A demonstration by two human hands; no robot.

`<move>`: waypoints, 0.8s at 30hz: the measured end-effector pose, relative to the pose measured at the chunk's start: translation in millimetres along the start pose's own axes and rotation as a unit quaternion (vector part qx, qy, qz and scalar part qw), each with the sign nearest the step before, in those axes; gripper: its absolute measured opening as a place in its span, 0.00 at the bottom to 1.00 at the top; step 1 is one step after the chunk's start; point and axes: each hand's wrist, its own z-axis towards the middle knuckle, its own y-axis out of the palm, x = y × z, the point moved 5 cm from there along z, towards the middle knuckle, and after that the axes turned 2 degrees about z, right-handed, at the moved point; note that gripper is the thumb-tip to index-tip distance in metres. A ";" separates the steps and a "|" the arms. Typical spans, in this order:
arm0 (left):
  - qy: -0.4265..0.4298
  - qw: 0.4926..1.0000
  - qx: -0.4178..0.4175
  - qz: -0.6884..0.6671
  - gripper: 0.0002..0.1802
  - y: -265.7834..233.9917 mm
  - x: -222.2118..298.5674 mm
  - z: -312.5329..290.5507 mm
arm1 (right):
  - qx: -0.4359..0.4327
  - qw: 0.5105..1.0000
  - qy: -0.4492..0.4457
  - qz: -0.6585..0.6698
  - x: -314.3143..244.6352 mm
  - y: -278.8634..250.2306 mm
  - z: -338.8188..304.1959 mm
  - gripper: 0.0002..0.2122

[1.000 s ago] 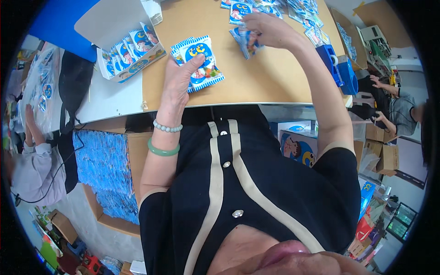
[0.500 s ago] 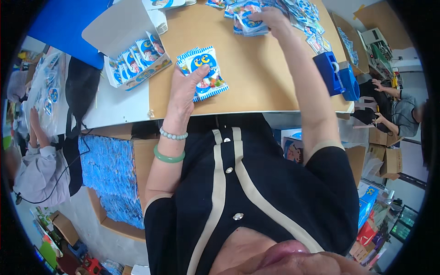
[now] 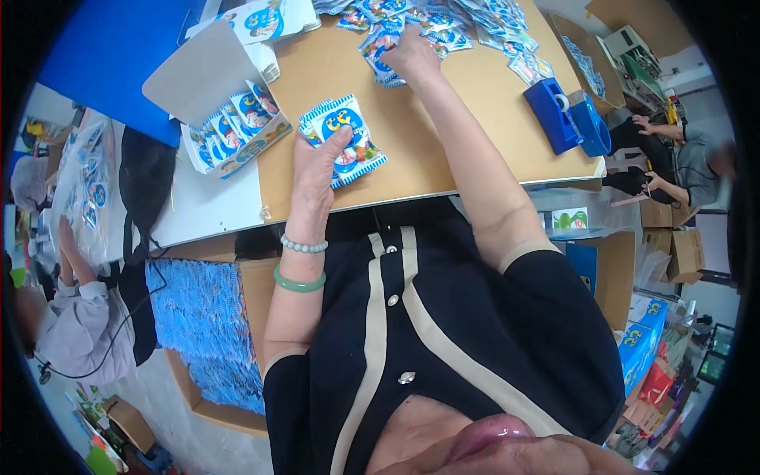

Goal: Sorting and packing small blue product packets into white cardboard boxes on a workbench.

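My left hand (image 3: pixel 318 162) is closed around a small stack of blue-and-white candy packets (image 3: pixel 348 144), its thumb pressed on the top one. A light bead bracelet and a green bangle circle that wrist. Farther off, my right hand (image 3: pixel 413 59) reaches over the tabletop with its fingers bent down onto candy packets (image 3: pixel 381 57) at the near edge of a loose pile (image 3: pixel 443 25). Its fingertips are partly hidden. To the left of my left hand stands an open white carton (image 3: pixel 252 141) with several such packets upright inside.
A blue tape dispenser (image 3: pixel 552 115) stands at the table's right. Flat printed cartons (image 3: pixel 261 22) lie at the far left beside a blue panel (image 3: pixel 103 55). Below the table's left edge is a large box of packets (image 3: pixel 202 317). People sit at both sides.
My right hand has moved left along the near edge of the pile. My left hand still holds its stack, and the view has shifted slightly.
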 end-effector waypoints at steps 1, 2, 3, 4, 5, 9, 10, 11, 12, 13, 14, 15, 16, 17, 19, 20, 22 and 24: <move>0.000 1.000 0.007 0.011 0.23 -1.6 0.2 -2.8 | -0.058 0.998 0.000 0.031 6.3 3.4 1.4 0.27; 0.001 1.000 0.013 0.022 0.23 -4.1 0.4 -6.5 | -0.115 0.991 -0.001 0.062 12.1 6.2 1.8 0.28; 0.004 0.999 0.007 0.032 0.22 0.3 2.0 -1.8 | -0.159 0.983 0.000 0.093 19.7 2.0 10.9 0.29; 0.015 0.999 -0.009 0.032 0.22 1.1 0.9 2.8 | -0.147 0.987 0.018 0.061 19.5 3.1 13.5 0.29; 0.017 0.999 0.002 0.035 0.21 -3.2 -2.3 2.1 | -0.136 0.990 0.039 0.029 16.2 7.8 6.8 0.30; 0.018 0.999 0.019 0.041 0.21 2.2 -0.3 -5.7 | 0.001 0.995 -0.099 -0.016 -19.4 2.4 -24.7 0.19; 0.011 0.999 0.026 0.041 0.21 2.7 1.0 -5.6 | 0.007 0.995 -0.101 -0.014 -21.6 3.9 -35.2 0.19; 0.016 0.999 0.024 0.041 0.21 3.7 2.0 -3.4 | -0.033 0.982 -0.184 -0.023 -31.6 11.0 -47.1 0.16; 0.008 0.999 0.023 0.038 0.21 4.7 0.9 -1.9 | -0.074 0.961 -0.266 -0.031 -40.3 16.9 -56.3 0.13; 0.000 0.999 0.025 0.035 0.21 3.5 -1.2 -1.9 | -0.074 0.959 -0.271 -0.030 -41.2 16.1 -59.9 0.13; -0.009 0.999 0.029 0.032 0.21 1.7 -3.8 -2.5 | -0.076 0.945 -0.317 -0.019 -41.0 13.0 -65.7 0.12; -0.006 0.999 0.038 0.029 0.21 -1.5 -5.3 -1.2 | -0.082 0.928 -0.364 -0.008 -39.3 10.4 -72.1 0.12; 0.006 0.999 0.030 0.023 0.21 -4.6 -6.6 -0.1 | -0.095 0.904 -0.417 0.006 -38.9 10.4 -82.5 0.12; 0.018 0.999 0.024 0.017 0.21 -7.6 -7.2 3.2 | -0.084 0.913 -0.396 0.043 -29.8 4.2 -82.5 0.14; 0.031 0.999 0.019 -0.010 0.21 -10.5 -3.8 -0.3 | -0.147 0.931 -0.315 0.113 -15.9 -13.2 -68.9 0.20; 0.028 0.999 0.009 -0.025 0.21 -2.3 4.5 -6.0 | -0.106 0.962 -0.200 0.152 5.7 -20.4 -54.7 0.20; 0.007 0.999 -0.014 -0.033 0.21 14.3 15.0 -6.3 | -0.120 0.924 -0.069 0.355 52.9 -27.3 -29.5 0.20; 0.061 0.998 0.016 -0.027 0.21 11.0 39.6 -8.2 | -0.242 0.840 -0.038 0.484 15.0 -49.3 -54.6 0.19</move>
